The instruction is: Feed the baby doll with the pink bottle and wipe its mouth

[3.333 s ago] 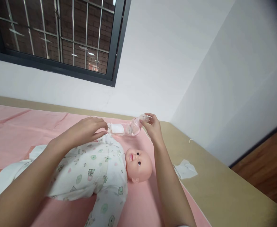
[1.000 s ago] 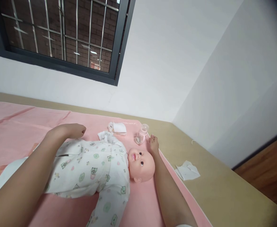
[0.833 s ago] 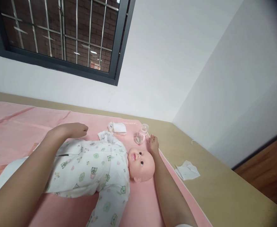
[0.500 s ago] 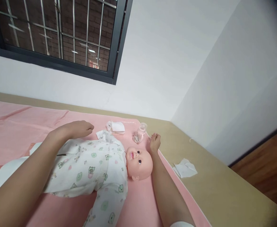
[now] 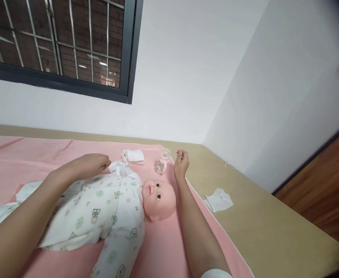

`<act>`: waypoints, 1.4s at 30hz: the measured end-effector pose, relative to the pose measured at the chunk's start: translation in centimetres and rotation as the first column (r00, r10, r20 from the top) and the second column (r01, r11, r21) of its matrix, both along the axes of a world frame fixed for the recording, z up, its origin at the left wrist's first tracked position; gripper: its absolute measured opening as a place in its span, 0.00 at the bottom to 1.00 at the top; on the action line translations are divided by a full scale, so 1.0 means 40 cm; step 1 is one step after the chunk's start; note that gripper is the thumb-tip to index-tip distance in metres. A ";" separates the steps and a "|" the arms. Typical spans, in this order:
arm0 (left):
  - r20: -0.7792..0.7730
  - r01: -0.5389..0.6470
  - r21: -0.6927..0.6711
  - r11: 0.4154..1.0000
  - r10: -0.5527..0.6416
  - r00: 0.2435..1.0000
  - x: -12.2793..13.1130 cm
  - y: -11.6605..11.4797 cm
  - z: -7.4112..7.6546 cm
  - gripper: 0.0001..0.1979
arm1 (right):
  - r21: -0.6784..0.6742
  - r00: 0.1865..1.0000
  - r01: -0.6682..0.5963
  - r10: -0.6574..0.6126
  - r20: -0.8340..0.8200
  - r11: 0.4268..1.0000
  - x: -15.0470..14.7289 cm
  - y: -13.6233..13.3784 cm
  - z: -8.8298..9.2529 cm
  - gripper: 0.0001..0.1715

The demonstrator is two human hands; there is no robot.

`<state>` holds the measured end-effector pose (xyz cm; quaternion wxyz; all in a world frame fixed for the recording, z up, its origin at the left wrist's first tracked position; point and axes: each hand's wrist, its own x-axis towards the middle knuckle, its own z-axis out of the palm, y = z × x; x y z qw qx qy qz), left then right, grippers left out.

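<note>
A baby doll (image 5: pixel 158 195) in a white printed romper (image 5: pixel 100 210) lies on its back on a pink sheet (image 5: pixel 27 158), head to the right. My left hand (image 5: pixel 92 164) rests palm down by the doll's far sleeve, fingers loosely bent, holding nothing. My right hand (image 5: pixel 181 163) hovers just past the doll's head, fingers loosely curled and empty. A small clear baby bottle (image 5: pixel 161 164) stands a little to its left. A white folded cloth packet (image 5: pixel 133 156) lies beyond the doll's shoulder.
The sheet covers a tan mattress (image 5: pixel 268 231) set into a corner of white walls. A crumpled white tissue (image 5: pixel 218 200) lies on the bare mattress to the right. A barred dark-framed window (image 5: pixel 59 46) is above, and wooden floor (image 5: pixel 322 181) at the far right.
Both hands let go of the bottle and the cloth packet, which now lie on the sheet. The left hand drew back to the doll's sleeve and the right hand lifted slightly. The view shifted right.
</note>
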<state>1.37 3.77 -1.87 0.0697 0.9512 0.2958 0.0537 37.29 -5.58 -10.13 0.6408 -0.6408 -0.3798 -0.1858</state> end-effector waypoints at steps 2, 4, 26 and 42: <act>0.000 0.051 0.052 0.997 -0.051 0.999 0.003 0.001 -0.003 0.10 | -0.076 0.993 -0.112 0.114 0.020 0.991 -0.005 0.012 0.022 0.23; 0.009 0.084 0.085 0.993 -0.085 0.996 0.005 0.001 -0.002 0.08 | -0.207 0.983 -0.179 0.184 0.008 0.962 -0.013 0.022 0.040 0.29; 0.499 0.027 0.188 0.982 -0.119 0.859 0.038 -0.072 0.014 0.24 | -0.118 0.705 -0.698 0.649 -0.288 0.706 -0.293 -0.059 0.267 0.28; 0.458 0.144 0.180 0.973 -0.213 0.863 0.016 -0.109 0.057 0.26 | -0.207 0.573 -0.819 0.784 -0.239 0.536 -0.449 -0.112 0.282 0.25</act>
